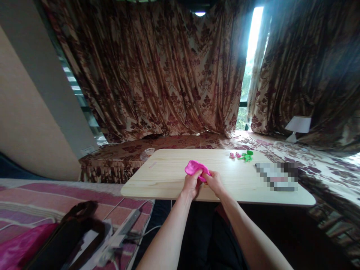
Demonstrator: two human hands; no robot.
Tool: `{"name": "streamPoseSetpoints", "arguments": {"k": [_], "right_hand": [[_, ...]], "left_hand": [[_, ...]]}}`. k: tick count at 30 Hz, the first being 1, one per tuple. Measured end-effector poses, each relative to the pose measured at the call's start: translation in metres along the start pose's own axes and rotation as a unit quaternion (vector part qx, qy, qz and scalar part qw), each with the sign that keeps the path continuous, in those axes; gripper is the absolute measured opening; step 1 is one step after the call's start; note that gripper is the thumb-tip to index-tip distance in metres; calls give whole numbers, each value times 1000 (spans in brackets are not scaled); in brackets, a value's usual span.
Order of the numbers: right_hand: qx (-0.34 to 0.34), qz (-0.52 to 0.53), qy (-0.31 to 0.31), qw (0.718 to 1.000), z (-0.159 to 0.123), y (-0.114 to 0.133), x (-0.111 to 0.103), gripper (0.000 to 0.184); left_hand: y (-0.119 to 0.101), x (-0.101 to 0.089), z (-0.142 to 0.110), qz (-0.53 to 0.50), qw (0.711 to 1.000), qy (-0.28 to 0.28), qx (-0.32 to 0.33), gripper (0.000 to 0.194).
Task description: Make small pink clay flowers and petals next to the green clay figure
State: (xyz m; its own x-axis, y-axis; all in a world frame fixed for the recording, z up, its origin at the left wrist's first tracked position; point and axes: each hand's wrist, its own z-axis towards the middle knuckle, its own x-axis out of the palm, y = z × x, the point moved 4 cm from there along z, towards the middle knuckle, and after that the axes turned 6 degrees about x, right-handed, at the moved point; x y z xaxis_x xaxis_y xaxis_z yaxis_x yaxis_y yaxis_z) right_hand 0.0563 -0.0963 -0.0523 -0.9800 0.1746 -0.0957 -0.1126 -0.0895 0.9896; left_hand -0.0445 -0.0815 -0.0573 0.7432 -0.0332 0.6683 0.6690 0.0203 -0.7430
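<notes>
item one: a soft pink piece (pixel 194 167), spread rather flat and folded in places, held up over the middle of the worktop (pixel 157 174), toward my own side.

item two: my left hand (pixel 192 183), fingers clamped on the near edge of the pink piece, thumb uppermost, the rest largely hidden.

item three: my right hand (pixel 215 182), fingers likewise clamped on the piece, at its right end, close beside my left. a small orange-yellow patch shows just below; i cannot tell what it is.

item four: one clear container (pixel 147 154), just past the far left corner of the worktop. something brownish shows at its right side; whether it lies inside, i cannot tell.

item five: one dark bag (pixel 60 238) with brown straps, lying on the striped bed (pixel 22 197) to my left; contents hidden from me. beside it, a bright pink item (pixel 25 247) and a white power strip (pixel 120 228) with cords.

item six: small pink pieces (pixel 235 155) and green pieces (pixel 247 156), grouped near the far right corner of the worktop.

item seven: a blurred-out object (pixel 277 177), right end of the worktop.
</notes>
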Motion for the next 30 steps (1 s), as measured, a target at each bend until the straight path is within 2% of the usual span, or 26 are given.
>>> {"name": "streamPoseSetpoints", "arguments": {"k": [7, 12, 18, 30], "right_hand": [[13, 16, 38, 999, -7, 11, -2, 30], [21, 32, 63, 997, -9, 13, -7, 24], [13, 47, 38, 998, -3, 10, -13, 23], [-39, 47, -28, 998, 1, 7, -6, 34]], "left_hand": [[0, -1, 3, 18, 999, -34, 4, 19], [-4, 0, 2, 18, 998, -57, 24, 17], [-1, -1, 2, 46, 997, -61, 26, 20], [0, -2, 1, 54, 995, -76, 31, 19]]}}
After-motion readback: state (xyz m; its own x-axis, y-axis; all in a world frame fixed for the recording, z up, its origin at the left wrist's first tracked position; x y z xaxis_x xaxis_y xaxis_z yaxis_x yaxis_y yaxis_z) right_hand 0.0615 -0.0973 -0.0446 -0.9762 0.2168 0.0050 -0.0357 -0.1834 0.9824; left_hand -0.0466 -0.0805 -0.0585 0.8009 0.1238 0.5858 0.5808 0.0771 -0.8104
